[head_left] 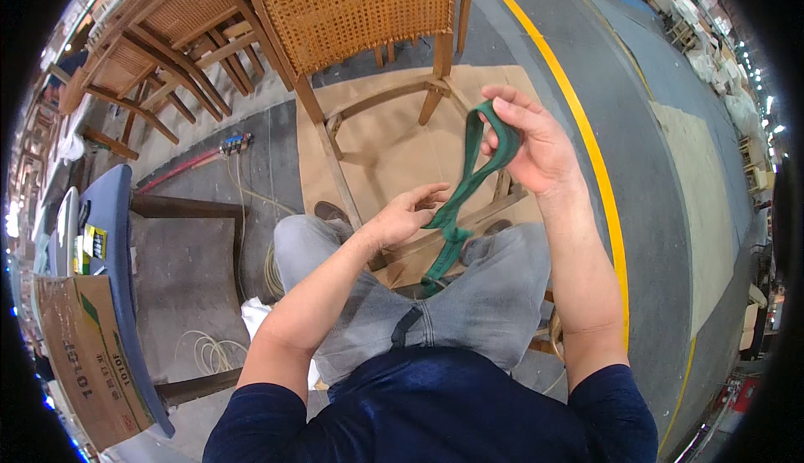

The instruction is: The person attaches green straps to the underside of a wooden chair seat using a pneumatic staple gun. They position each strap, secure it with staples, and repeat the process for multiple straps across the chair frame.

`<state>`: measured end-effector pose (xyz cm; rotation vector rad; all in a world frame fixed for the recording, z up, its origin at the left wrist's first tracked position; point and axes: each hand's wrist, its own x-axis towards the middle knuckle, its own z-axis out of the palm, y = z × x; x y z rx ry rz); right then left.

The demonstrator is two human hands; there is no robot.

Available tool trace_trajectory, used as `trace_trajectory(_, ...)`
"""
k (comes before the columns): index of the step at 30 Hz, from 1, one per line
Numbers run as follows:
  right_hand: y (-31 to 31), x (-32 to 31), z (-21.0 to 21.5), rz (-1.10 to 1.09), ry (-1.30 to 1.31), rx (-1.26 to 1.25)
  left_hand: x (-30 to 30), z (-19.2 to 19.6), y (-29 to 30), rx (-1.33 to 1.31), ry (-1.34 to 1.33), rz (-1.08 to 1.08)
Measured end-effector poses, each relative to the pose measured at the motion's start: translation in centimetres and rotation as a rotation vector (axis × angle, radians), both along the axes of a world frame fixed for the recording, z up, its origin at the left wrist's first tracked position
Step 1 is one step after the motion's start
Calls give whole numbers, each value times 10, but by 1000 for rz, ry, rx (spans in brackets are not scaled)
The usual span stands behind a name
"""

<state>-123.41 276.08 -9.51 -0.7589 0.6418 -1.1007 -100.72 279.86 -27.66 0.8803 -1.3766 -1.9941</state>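
Seated person's lap in grey jeans (pixel 469 295). Left hand (pixel 406 216), fingers apart, touches a green strap (pixel 456 212) at its knot; right hand (pixel 532 141), grip closed on the strap's upper loop. Beyond, a wooden chair (pixel 360 19) on cardboard (pixel 394 149).

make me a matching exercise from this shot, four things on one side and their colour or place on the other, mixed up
Things:
1. strap
2. floor line
3. cardboard box
4. chair back

Descriptions:
A. yellow, curving along the grey floor on the person's right
B. woven cane, straight ahead beyond the knees
C. green, looped over the right hand and touched by the left hand
D. brown, at the lower left

Pairs: 1-C, 2-A, 3-D, 4-B
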Motion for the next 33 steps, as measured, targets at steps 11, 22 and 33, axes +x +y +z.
trace_trajectory(11,-10,47,64,-103,-216,-90,-9,-31,22,-47,-155,-98)
trace_trajectory(22,-128,-97,53,-336,546,-168,62,-7,41,588,490,-296)
trace_trajectory(33,22,33,-143,515,313,434,-1,29,55,314,282,111)
